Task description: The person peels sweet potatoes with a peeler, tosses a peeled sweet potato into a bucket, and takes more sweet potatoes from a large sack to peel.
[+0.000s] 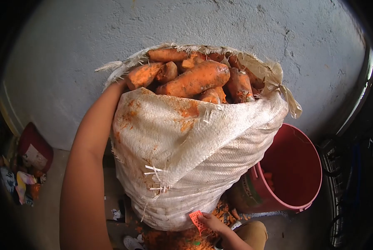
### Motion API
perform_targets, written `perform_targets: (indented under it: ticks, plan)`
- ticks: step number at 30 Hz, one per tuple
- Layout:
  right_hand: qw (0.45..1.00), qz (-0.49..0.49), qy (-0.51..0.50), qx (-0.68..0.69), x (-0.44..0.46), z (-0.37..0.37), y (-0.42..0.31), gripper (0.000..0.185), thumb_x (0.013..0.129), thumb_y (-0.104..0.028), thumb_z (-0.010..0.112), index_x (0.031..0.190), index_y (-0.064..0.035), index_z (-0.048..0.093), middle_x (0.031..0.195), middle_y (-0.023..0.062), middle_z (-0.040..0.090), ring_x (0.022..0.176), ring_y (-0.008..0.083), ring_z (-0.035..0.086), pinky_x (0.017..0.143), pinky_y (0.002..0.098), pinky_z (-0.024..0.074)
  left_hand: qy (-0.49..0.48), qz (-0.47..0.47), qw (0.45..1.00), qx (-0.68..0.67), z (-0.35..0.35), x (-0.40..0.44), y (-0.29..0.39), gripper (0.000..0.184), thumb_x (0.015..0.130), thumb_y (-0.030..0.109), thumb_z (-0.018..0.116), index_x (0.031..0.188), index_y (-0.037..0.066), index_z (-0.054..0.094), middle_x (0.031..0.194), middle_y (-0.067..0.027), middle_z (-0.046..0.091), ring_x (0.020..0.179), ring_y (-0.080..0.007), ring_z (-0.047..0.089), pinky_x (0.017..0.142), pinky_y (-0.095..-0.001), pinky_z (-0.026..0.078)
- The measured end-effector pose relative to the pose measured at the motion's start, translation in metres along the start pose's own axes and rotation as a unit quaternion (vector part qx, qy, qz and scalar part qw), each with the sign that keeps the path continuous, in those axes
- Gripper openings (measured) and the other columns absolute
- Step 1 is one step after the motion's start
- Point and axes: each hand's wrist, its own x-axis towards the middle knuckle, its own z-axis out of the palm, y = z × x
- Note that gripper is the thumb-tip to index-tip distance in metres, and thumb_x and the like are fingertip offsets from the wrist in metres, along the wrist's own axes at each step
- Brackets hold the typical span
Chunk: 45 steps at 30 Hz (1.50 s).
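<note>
A large white woven sack (pixel 182 137) stands in the middle, its frayed mouth open and full of thick orange carrots (pixel 199 79). My left arm reaches up along the sack's left side, and my left hand (pixel 119 86) goes in at the rim behind the cloth, its fingers hidden. Low down, by the sack's bottom, my right hand (pixel 211 221) is closed on a small orange tool with holes (pixel 197 219), which lies against or just in front of the sack.
A red bucket (pixel 297 166) with a few carrots inside stands right of the sack. Orange peelings (pixel 170 239) cover the floor below. At the far left are a dark red container (pixel 36 146) and litter. A grey wall (pixel 186 25) rises behind.
</note>
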Motion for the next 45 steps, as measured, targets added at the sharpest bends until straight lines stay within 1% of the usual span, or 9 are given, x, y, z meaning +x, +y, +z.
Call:
perform_targets:
  ticks: [15,18,21,22,25,31,36,42,45]
  plan:
    - [1.000,-0.009,0.004,-0.011,0.006,-0.005,0.001,0.030,0.089,-0.026,0.041,0.100,-0.0006,0.053,0.081,-0.0010,0.056,0.070,0.0061,0.050,0.063,0.0209,0.0411,0.100,0.086,0.991,-0.038,-0.032,0.015,-0.022,0.052,0.074,0.041,0.051,0.113,0.007,0.046,0.105,-0.0083,0.054,0.092,-0.0189,0.052,0.075,-0.0343,0.042]
    - [0.999,-0.012,0.008,-0.042,0.010,-0.009,0.006,0.031,0.088,-0.027,0.042,0.101,-0.0006,0.053,0.081,-0.0005,0.057,0.069,0.0064,0.051,0.064,0.0209,0.0415,0.140,0.063,0.981,-0.119,-0.047,-0.028,-0.006,0.044,0.076,0.041,0.049,0.095,0.001,0.054,0.090,-0.0112,0.059,0.091,-0.0204,0.052,0.082,-0.0348,0.039]
    - [0.999,-0.022,0.016,-0.044,0.012,-0.009,0.010,0.037,0.087,-0.030,0.042,0.103,0.0011,0.052,0.078,0.0022,0.057,0.067,0.0089,0.051,0.062,0.0243,0.0423,-0.078,-0.009,0.986,-0.149,-0.060,-0.058,-0.026,0.050,0.069,0.043,0.054,0.098,0.002,0.056,0.094,-0.0110,0.059,0.089,-0.0236,0.054,0.079,-0.0380,0.040]
    - [0.999,0.000,0.020,-0.027,0.008,-0.007,0.005,0.036,0.087,-0.031,0.043,0.100,0.0008,0.054,0.076,0.0022,0.057,0.064,0.0088,0.051,0.059,0.0233,0.0425,0.045,-0.003,0.993,-0.105,-0.080,-0.111,0.011,0.037,0.065,0.031,0.063,0.084,-0.001,0.059,0.088,-0.0109,0.059,0.087,-0.0188,0.054,0.076,-0.0340,0.041]
    - [0.999,-0.017,0.009,-0.029,0.012,-0.010,0.017,0.035,0.087,-0.029,0.043,0.099,0.0011,0.054,0.075,0.0016,0.057,0.061,0.0082,0.050,0.057,0.0226,0.0425,0.070,0.092,0.962,-0.247,-0.083,-0.163,0.010,0.038,0.058,0.016,0.070,0.089,-0.001,0.054,0.086,-0.0106,0.058,0.085,-0.0175,0.054,0.074,-0.0298,0.043]
    - [0.999,-0.028,0.023,0.000,-0.006,-0.010,0.008,0.031,0.087,-0.026,0.044,0.101,0.0009,0.052,0.077,0.0014,0.057,0.062,0.0079,0.052,0.057,0.0227,0.0424,0.356,0.130,0.885,-0.272,-0.094,-0.264,0.029,0.055,0.056,0.003,0.071,0.103,0.006,0.043,0.100,-0.0112,0.050,0.094,-0.0214,0.051,0.074,-0.0298,0.045]
    - [0.999,-0.037,0.028,0.016,-0.009,-0.009,0.008,0.027,0.088,-0.024,0.042,0.095,-0.0002,0.052,0.079,0.0033,0.054,0.064,0.0108,0.053,0.057,0.0243,0.0447,0.433,0.218,0.852,-0.199,-0.085,-0.343,0.028,0.062,0.052,-0.012,0.068,0.102,0.008,0.038,0.110,-0.0095,0.039,0.104,-0.0250,0.047,0.083,-0.0328,0.044]
    - [0.999,-0.030,0.026,0.011,-0.027,0.005,0.009,0.025,0.088,-0.023,0.042,0.094,-0.0013,0.052,0.081,0.0036,0.056,0.068,0.0121,0.055,0.060,0.0260,0.0467,0.423,0.290,0.842,-0.170,-0.060,-0.429,0.047,0.065,0.052,-0.008,0.071,0.103,0.011,0.034,0.108,-0.0124,0.033,0.100,-0.0326,0.049,0.081,-0.0392,0.046]
    - [0.992,-0.083,0.015,0.089,-0.038,0.011,0.017,0.025,0.087,-0.023,0.044,0.096,-0.0005,0.052,0.082,0.0047,0.057,0.069,0.0132,0.056,0.062,0.0268,0.0468,0.403,0.211,0.822,-0.343,-0.043,-0.469,0.078,0.066,0.054,-0.005,0.072,0.106,0.009,0.034,0.107,-0.0108,0.033,0.099,-0.0278,0.048,0.081,-0.0362,0.045]
